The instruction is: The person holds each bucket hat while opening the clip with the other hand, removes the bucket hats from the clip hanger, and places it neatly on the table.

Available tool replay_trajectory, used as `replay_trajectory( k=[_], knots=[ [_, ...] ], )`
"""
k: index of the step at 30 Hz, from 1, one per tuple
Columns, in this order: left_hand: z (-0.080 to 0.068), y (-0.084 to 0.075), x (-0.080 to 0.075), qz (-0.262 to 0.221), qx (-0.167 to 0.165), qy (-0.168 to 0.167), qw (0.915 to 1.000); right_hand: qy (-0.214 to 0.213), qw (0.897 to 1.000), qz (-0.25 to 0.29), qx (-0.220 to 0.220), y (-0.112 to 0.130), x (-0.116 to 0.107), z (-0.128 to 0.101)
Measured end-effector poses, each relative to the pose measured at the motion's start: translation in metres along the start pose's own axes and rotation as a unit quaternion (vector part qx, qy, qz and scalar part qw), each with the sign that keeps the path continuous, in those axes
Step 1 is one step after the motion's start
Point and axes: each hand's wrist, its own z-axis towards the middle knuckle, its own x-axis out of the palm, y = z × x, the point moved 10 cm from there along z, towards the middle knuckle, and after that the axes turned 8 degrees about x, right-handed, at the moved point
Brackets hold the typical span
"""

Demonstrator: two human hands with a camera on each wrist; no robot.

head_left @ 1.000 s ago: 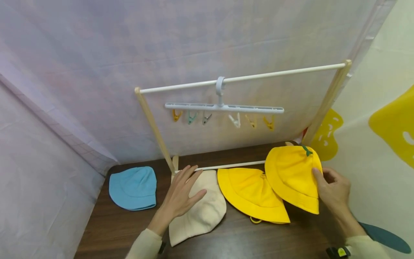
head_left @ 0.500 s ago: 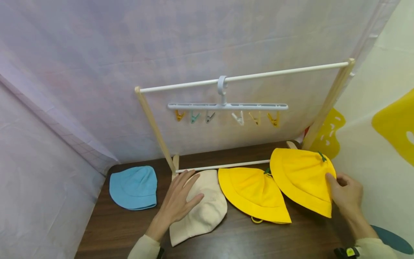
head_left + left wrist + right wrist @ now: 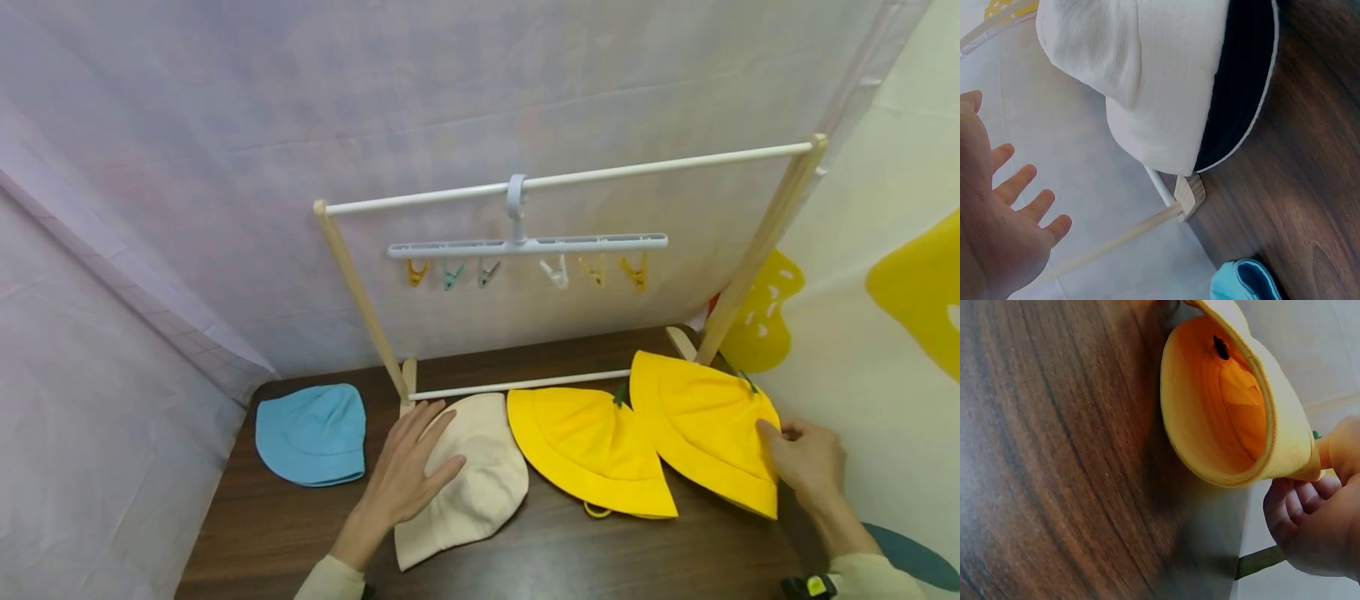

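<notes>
My right hand (image 3: 810,458) pinches the crown of a yellow hat (image 3: 705,425) with a small green sprout on top, at the right end of the row. In the right wrist view the inside of that yellow hat (image 3: 1210,406) faces the camera, and its brim is close to the wood. My left hand (image 3: 405,467) hovers over a cream hat (image 3: 480,483), fingers straight and spread. The left wrist view shows the left hand (image 3: 1004,219) apart from the cream hat (image 3: 1160,81), which has a dark lining. Between them lies a second yellow hat (image 3: 592,450).
A light blue hat (image 3: 311,435) lies at the left on the dark wooden table (image 3: 262,533). Behind the hats stands a wooden rack (image 3: 356,292) with white bars. From its top bar hangs a pale hanger (image 3: 525,246) with several coloured clips. Cloth walls surround the table.
My right hand has moved the yellow hat rightward and down to the table, off the second yellow hat it overlapped. The left hand has barely shifted.
</notes>
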Motion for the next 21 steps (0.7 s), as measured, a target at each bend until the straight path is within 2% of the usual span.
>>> replay_trajectory(
  k=[14,18,21],
  knots=[
    [-0.009,0.004,0.001,-0.004,-0.017,0.011,0.9998,0.011,0.995,-0.071,-0.075,0.005,0.013,0.006],
    [-0.01,0.004,0.003,-0.007,-0.024,0.023,0.9994,-0.02,0.985,-0.076,-0.156,0.026,0.015,-0.006],
    [-0.012,0.004,0.004,-0.005,-0.025,0.028,0.9993,-0.044,0.969,-0.057,-0.237,0.052,0.02,-0.025]
  ],
)
